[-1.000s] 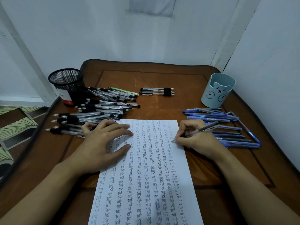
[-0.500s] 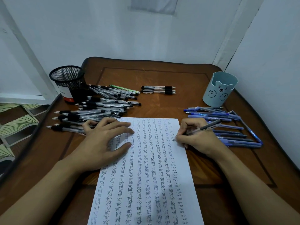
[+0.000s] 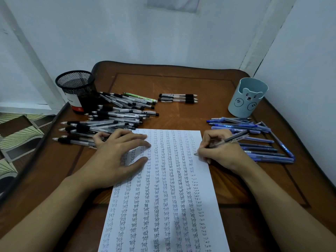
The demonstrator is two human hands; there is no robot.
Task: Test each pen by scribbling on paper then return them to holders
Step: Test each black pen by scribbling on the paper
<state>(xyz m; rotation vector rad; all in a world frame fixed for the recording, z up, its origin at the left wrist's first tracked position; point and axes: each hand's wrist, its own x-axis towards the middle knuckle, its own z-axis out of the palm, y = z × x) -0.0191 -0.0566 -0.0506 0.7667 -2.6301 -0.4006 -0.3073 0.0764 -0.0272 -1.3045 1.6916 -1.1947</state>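
Our right hand (image 3: 221, 153) pinches 1 pen (image 3: 227, 140), tip on the paper (image 3: 163, 197); our left hand (image 3: 116, 157) presses it, fingers flat.

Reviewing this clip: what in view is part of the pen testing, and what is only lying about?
Job: paper under left hand; pen in right hand; black pens; three pens apart; blue pens; mesh holder; bear holder.
Not the job: table; patterned floor; wall.
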